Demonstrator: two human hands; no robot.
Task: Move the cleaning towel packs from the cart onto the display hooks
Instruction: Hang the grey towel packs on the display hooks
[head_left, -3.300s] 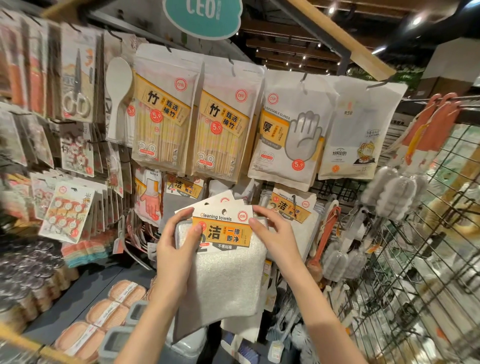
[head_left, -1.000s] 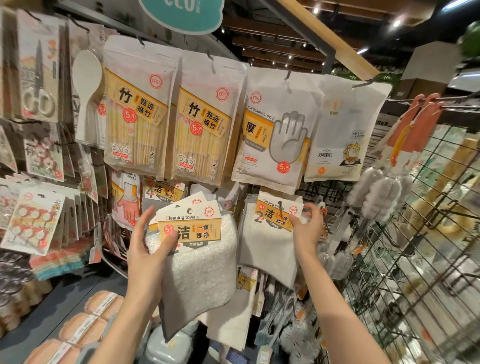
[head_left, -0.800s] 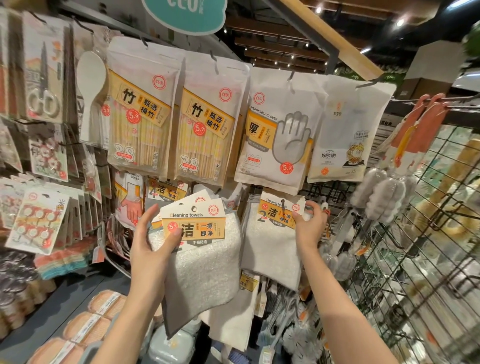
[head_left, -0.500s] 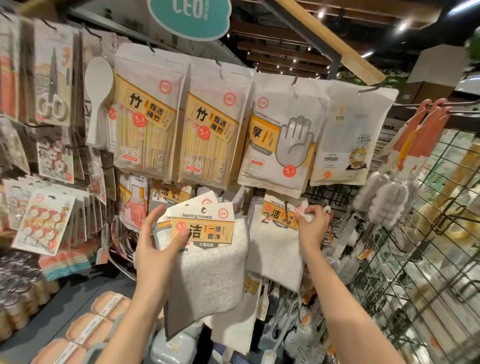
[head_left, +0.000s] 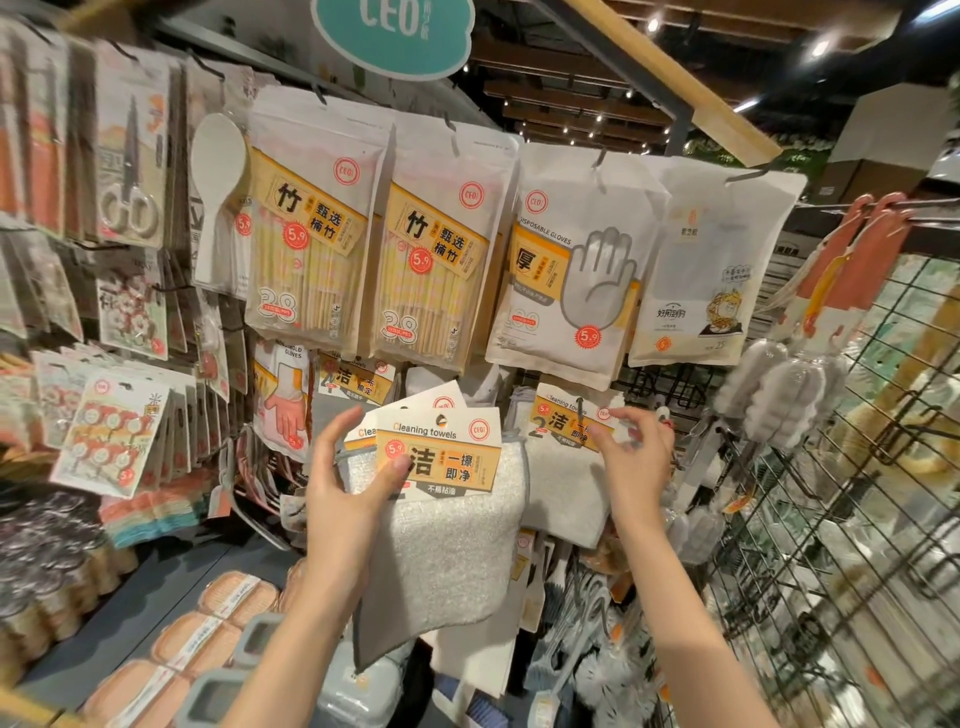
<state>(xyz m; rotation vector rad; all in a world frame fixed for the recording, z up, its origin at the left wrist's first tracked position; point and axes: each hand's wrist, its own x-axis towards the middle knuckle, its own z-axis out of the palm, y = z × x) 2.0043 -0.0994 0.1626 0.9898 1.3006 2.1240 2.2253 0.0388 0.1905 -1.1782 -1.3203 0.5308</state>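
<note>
My left hand (head_left: 343, 499) grips a small stack of cleaning towel packs (head_left: 447, 530): grey-white cloths under orange and white header cards. Its thumb lies on the front card and its fingers are behind. Just to the right, another cleaning towel pack (head_left: 561, 483) hangs on a black display hook (head_left: 580, 406) in the lower row. My right hand (head_left: 634, 467) hovers in front of that pack's card with its fingers loosely spread, holding nothing. The cart is out of sight.
Above hang bamboo chopstick bags (head_left: 306, 249) and a disposable gloves bag (head_left: 576, 280). A wire grid rack (head_left: 831, 519) with bottle brushes (head_left: 779, 395) closes off the right. Packed sponges (head_left: 223, 613) lie on the shelf below, and more hooked goods fill the left.
My right hand has let go of the hung pack's top corner and drawn back slightly, fingers spreading. My left hand keeps the stack at about the same spot.
</note>
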